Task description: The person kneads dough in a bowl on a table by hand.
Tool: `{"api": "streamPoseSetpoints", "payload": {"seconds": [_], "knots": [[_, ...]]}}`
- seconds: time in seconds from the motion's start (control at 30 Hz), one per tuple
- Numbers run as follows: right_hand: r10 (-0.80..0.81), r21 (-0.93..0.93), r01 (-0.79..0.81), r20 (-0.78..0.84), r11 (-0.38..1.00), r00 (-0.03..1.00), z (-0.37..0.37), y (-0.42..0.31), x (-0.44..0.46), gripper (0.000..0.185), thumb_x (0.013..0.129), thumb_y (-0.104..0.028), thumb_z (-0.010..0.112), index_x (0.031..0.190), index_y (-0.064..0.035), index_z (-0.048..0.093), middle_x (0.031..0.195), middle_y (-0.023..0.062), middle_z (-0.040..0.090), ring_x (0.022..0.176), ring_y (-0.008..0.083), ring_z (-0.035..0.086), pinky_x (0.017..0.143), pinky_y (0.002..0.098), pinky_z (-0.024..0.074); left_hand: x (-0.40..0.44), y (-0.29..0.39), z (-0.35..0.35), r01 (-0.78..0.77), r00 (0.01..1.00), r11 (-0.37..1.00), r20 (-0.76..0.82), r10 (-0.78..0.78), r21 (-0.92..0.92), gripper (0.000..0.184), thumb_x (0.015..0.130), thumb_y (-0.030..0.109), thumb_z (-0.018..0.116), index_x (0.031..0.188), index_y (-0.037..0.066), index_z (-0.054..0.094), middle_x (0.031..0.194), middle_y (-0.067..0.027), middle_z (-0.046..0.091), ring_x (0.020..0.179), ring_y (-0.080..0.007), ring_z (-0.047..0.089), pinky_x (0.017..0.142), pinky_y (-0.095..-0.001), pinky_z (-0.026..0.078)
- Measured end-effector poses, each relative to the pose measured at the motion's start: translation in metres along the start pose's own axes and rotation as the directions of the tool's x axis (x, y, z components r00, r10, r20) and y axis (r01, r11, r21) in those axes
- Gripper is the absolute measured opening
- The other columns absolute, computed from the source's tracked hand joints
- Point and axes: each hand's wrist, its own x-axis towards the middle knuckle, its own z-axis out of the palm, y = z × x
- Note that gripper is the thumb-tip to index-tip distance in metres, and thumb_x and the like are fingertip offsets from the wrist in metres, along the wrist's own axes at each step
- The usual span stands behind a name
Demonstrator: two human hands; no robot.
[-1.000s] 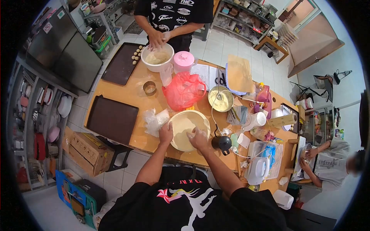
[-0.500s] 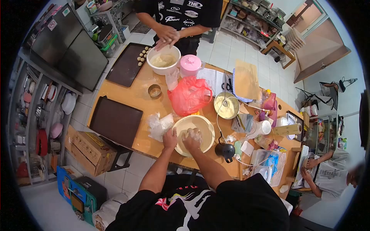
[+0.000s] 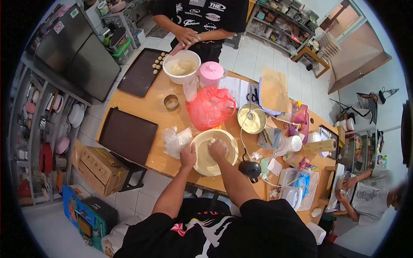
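While left fingers (image 3: 189, 149) clamp the bowl rim (image 3: 235, 150), right fingers (image 3: 213, 147) inside: closure unclear.

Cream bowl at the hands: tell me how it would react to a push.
The cream bowl is probably stiff: its rim shows a clean round outline. Being broad, it would probably slide rather than tip. The left hand at its rim would likely steady it.

dark fridge (image 3: 77, 56), cardboard box (image 3: 101, 170), white floor tiles (image 3: 234, 60)
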Motion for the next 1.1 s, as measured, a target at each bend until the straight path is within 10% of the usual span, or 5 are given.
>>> {"api": "streamPoseSetpoints", "payload": {"seconds": [0.3,0.4,0.5,0.8,1.1], "knots": [[0.025,0.292,0.045,-0.233,0.955,0.972,0.023,0.015,-0.019,0.052,0.091,-0.045,0.052,0.114,-0.0001,0.063,0.115,0.0228,0.063,0.111,0.0407,0.056,0.097,0.0478,0.0410,-0.002,0.006,-0.005,0.004,1.000,1.000,-0.001,-0.004,0.023,0.042,0.097,0.037,0.047,0.083,0.000,0.060,0.083,-0.0249,0.064,0.079,-0.0473,0.059,0.072,-0.0553,0.044],[-0.213,0.576,0.233,-0.104,0.783,0.972,0.011,0.051,-0.037,0.052,0.093,-0.047,0.048,0.116,-0.0021,0.063,0.115,0.0242,0.062,0.109,0.0423,0.057,0.097,0.0483,0.0405,-0.001,0.008,-0.006,0.011,1.000,1.000,-0.003,-0.011,0.012,0.042,0.097,0.037,0.046,0.084,0.000,0.060,0.083,-0.0248,0.064,0.080,-0.0473,0.059,0.073,-0.0551,0.045],[-0.327,0.240,0.283,0.170,0.929,0.930,-0.044,0.045,-0.068,0.043,0.090,-0.040,0.056,0.114,-0.0054,0.065,0.113,0.0247,0.062,0.106,0.0422,0.058,0.093,0.0488,0.0430,0.000,0.008,-0.003,-0.004,1.000,1.000,-0.017,0.004,0.021,0.042,0.098,0.037,0.046,0.085,0.000,0.061,0.083,-0.0248,0.064,0.080,-0.0473,0.059,0.073,-0.0547,0.045],[-0.269,-0.083,0.280,0.127,0.956,0.955,-0.023,0.045,-0.091,0.069,0.069,-0.034,0.079,0.125,-0.0114,0.045,0.114,0.0241,0.048,0.092,0.0451,0.060,0.084,0.0480,0.0502,0.000,0.005,0.001,-0.033,0.999,0.999,-0.016,0.033,0.026,0.042,0.097,0.039,0.047,0.086,0.001,0.061,0.085,-0.0246,0.065,0.082,-0.0474,0.060,0.073,-0.0552,0.045],[-0.120,-0.102,0.127,0.070,0.987,0.990,-0.014,0.007,-0.076,0.078,0.071,-0.050,0.075,0.124,-0.0019,0.046,0.128,0.0257,0.041,0.130,0.0426,0.032,0.101,0.0570,0.0320,0.002,0.003,0.002,-0.065,0.997,0.995,-0.028,0.067,0.073,0.039,0.097,0.036,0.048,0.084,0.001,0.060,0.083,-0.0259,0.064,0.081,-0.0471,0.059,0.072,-0.0549,0.044]]}}
